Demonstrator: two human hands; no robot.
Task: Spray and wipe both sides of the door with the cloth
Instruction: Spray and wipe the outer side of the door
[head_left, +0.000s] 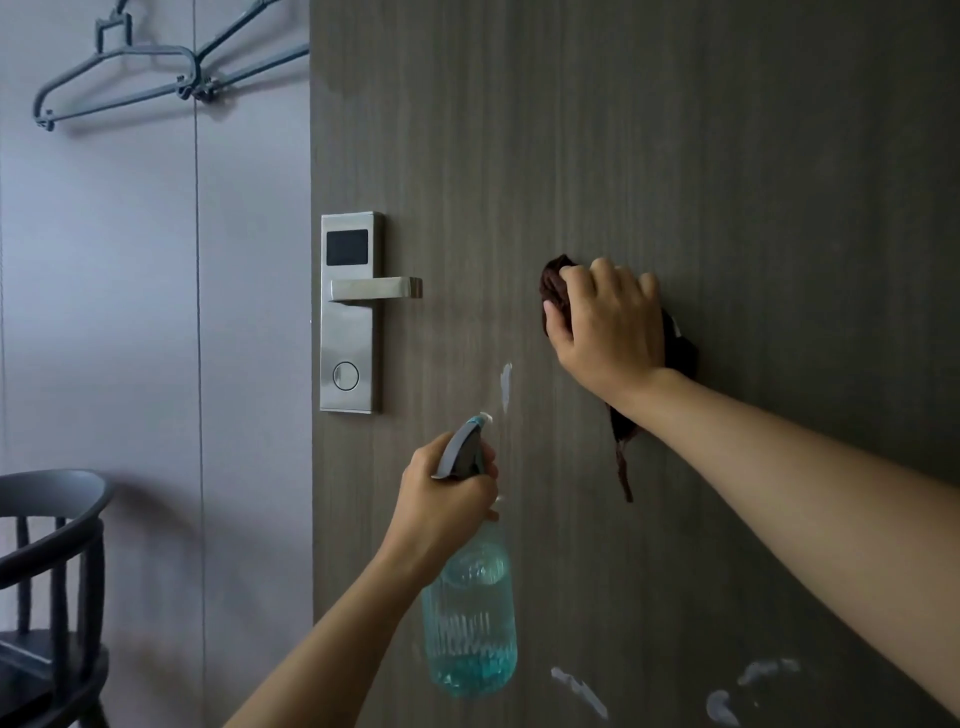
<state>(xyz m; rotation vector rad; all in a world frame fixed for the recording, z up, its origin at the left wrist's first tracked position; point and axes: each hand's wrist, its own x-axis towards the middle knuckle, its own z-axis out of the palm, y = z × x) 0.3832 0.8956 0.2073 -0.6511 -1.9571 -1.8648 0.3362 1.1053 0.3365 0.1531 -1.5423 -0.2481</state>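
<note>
A dark wood-grain door (649, 130) fills the right two thirds of the view. My right hand (608, 325) presses a dark brown cloth (680, 348) flat against it, right of the lever; a tail of cloth hangs below my wrist. My left hand (441, 499) grips the neck of a clear spray bottle (470, 623) holding blue liquid, its grey nozzle pointing at the door. White smears mark the door: one (506, 384) just above the nozzle, others (579, 691) low down.
A steel electronic lock with a lever handle (353, 312) sits at the door's left edge. Beyond it is a pale wall with grey hangers (124, 78) at top left. A dark wooden chair (52, 597) stands at bottom left.
</note>
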